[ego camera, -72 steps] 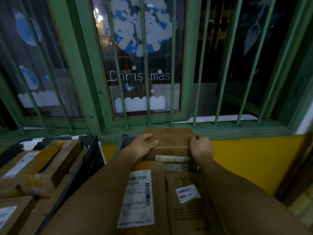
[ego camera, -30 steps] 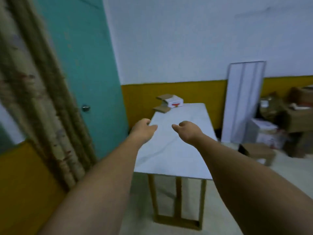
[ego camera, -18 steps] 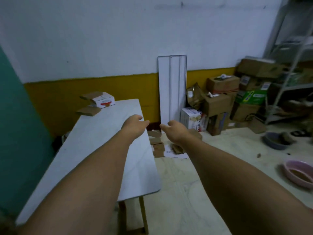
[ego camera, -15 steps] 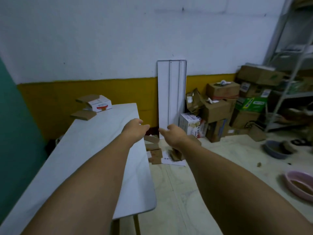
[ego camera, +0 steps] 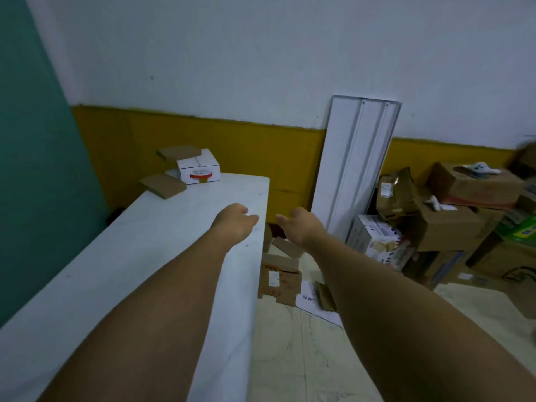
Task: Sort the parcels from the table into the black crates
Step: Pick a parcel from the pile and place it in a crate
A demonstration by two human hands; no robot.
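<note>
White stone makes the top of the desk (ego camera: 174, 256), which runs forward under my left arm. My left hand (ego camera: 232, 224) hangs above its right edge with the fingers loose and a little bent, and it holds nothing. My right hand (ego camera: 301, 227) is just beside it, past the edge and above the floor (ego camera: 304, 358), also relaxed and with nothing in it. The two hands are near each other but do not touch.

Far ahead of my left hand, at the end of the desk by the yellow wall, the parcels lie together: a white box (ego camera: 200, 169) with a red mark on its front, a flat brown packet (ego camera: 179, 153) resting on its top, and another flat brown packet (ego camera: 163, 185) just in front of it, to the left.

Below my right hand, flattened cardboard (ego camera: 280, 281) lies on the floor beside the desk. Ahead of this hand a white panel (ego camera: 356, 166) leans on the wall. To the right of it many cardboard boxes (ego camera: 452, 216) are piled.
</note>
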